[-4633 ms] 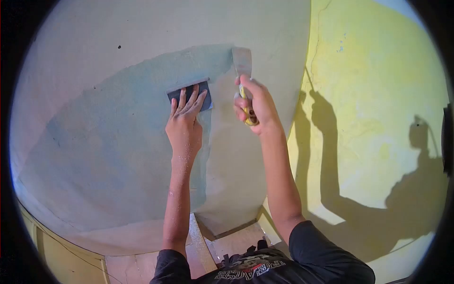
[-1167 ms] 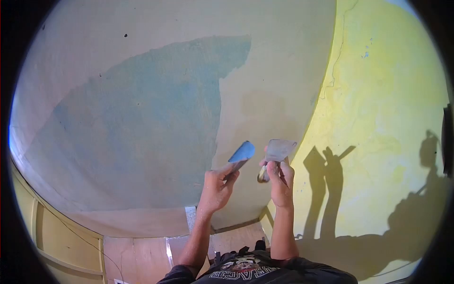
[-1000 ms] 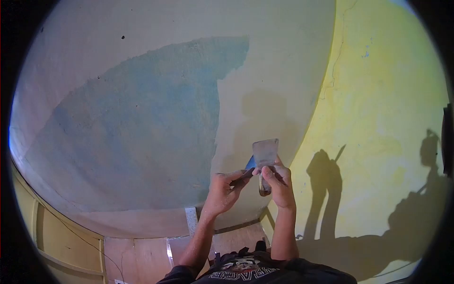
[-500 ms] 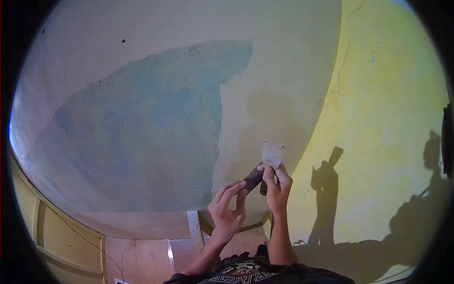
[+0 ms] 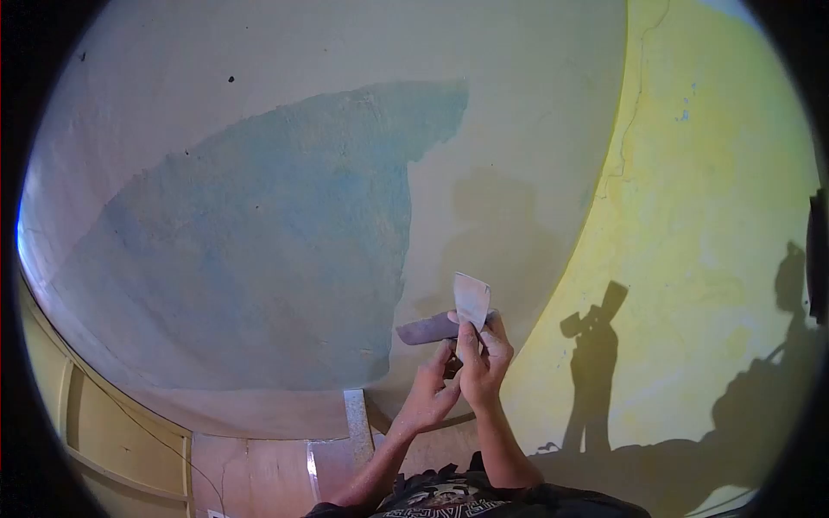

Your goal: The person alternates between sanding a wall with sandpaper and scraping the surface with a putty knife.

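Note:
My right hand (image 5: 485, 363) is closed, pinching a pale, flat, four-sided piece (image 5: 472, 298) between thumb and fingers. The piece stands upright above the thumb and looks like the back of sandpaper. From the same grip, a dark brown strip of sandpaper (image 5: 425, 330) sticks out to the left, slightly curled. My left hand (image 5: 425, 399) is just below, its thumb and fingertips drawn together at the underside of the strip beside my right hand. A small dark part shows between the two hands; I cannot tell what it belongs to.
Ahead is a grey wall (image 5: 544, 95) with a large blue-green patch (image 5: 285, 233). A cracked yellow wall (image 5: 717, 190) meets it on the right and carries my shadow. Low at the left are a pale panelled frame (image 5: 121, 423), a thin cable and a speckled upright strip (image 5: 357, 423).
Both hands have shifted slightly left and down. The dark strip has swung from slanting to nearly level, and my left hand has moved from its outer end to beneath it, close to my right.

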### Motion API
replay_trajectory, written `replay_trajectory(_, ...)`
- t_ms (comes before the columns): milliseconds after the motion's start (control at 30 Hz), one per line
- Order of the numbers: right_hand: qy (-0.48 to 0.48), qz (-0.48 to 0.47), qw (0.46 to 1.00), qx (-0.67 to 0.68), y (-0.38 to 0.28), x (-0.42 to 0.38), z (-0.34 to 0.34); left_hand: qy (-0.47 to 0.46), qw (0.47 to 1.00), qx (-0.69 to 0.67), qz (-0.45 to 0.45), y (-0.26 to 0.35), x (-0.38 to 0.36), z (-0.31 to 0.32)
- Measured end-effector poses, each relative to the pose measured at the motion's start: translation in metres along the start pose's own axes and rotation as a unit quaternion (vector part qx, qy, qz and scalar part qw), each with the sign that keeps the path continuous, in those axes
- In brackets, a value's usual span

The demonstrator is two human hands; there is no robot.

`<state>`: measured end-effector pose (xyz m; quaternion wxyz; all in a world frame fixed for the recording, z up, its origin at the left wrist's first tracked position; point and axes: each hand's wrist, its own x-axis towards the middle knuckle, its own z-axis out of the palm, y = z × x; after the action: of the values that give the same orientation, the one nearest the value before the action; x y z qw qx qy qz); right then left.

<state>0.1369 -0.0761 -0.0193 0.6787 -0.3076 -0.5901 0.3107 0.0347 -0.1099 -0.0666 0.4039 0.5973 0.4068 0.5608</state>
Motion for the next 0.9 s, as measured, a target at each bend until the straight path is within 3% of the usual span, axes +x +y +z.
replay_trajectory(67,-0.017,-0.012,1.0,-0.002,0.005,-0.001,0.001,0.0,1.0,0.009,-0.024,-0.003,-0.001,-0.003)
replay_trajectory(200,-0.05,0.056,0.997,0.024,0.0,-0.002,-0.002,-0.035,0.998,-0.027,-0.05,-0.006,-0.004,-0.017)
replay_trajectory(300,-0.05,0.019,0.997,0.05,0.023,-0.004,-0.005,-0.031,0.997,-0.07,-0.022,0.008,-0.002,-0.022)
replay_trajectory(433,-0.005,0.014,0.994,0.105,0.018,0.004,-0.008,-0.014,0.984,-0.143,-0.11,0.038,-0.01,-0.024)
replay_trajectory(567,0.038,0.041,0.998,0.012,0.024,0.015,-0.036,0.089,0.994,-0.025,-0.06,0.053,-0.011,-0.05)
replay_trajectory(633,0.062,0.038,0.997,0.03,0.04,0.018,-0.051,0.164,0.986,-0.013,-0.019,0.084,0.0,-0.071)
replay_trajectory(667,0.076,0.053,0.994,0.056,0.046,0.019,-0.057,0.188,0.976,0.11,0.018,0.101,0.011,-0.089)
replay_trajectory(700,0.088,0.067,0.991,0.081,0.048,0.02,-0.061,0.209,0.949,0.23,0.052,0.119,0.028,-0.104)
replay_trajectory(767,0.088,0.072,0.991,0.066,0.045,0.023,-0.059,0.271,0.83,0.481,0.082,0.171,0.062,-0.112)
replay_trajectory(833,0.084,0.078,0.991,0.074,0.044,0.024,-0.055,0.29,0.732,0.604,0.125,0.194,0.089,-0.127)
replay_trajectory(900,0.082,0.09,0.987,0.101,0.045,0.022,-0.052,0.316,0.695,0.635,0.121,0.21,0.107,-0.134)
